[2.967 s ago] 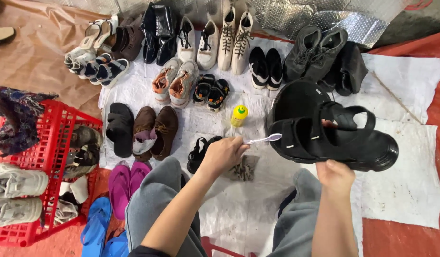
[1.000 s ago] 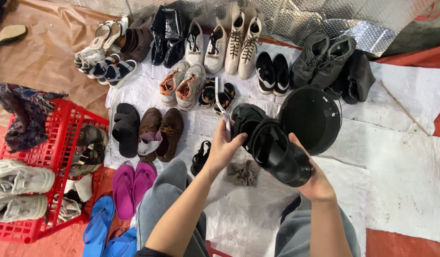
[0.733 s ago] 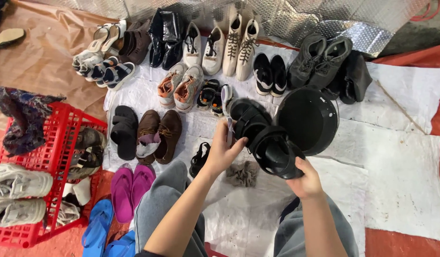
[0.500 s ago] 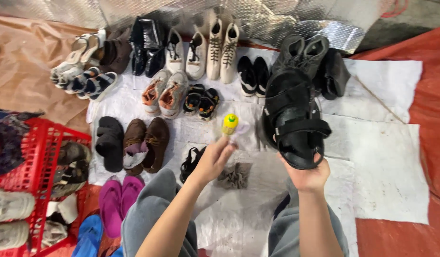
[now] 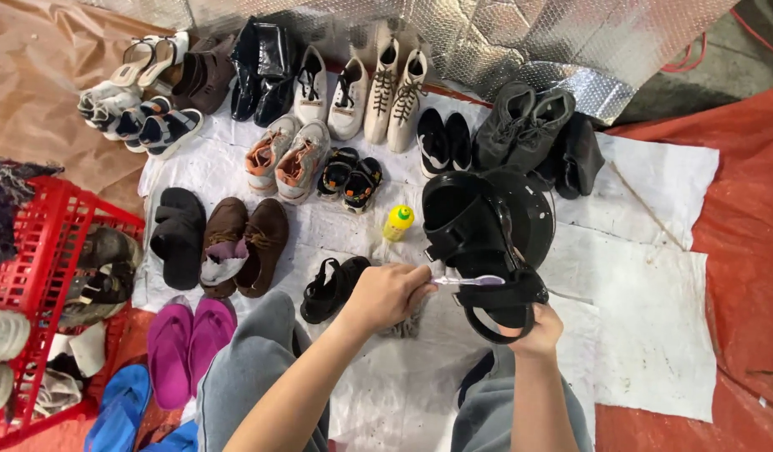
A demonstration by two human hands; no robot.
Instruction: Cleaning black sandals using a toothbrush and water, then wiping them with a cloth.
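Left hand: closed around the handle of a toothbrush, bristle end laid across the heel strap.
Right hand: gripped black sandal from below at the heel, fingers mostly hidden behind the sole.
Sandal position: held up over the lap, sole tilted toward camera, in front of a black round bowl-like object.
Step in hand, judged: brushing the strap; best done with short strokes along the strap, sandal kept steady, brush angled off the buckle.
Bottle: yellow cap, stood upright on the white sheet, just left of the sandal.
Small black sandal: lay near the left wrist, tight on that side.
Red crate: far left, well apart.
Open room: bare sheet to the right and front-right; rows of shoes crowded the far edge.
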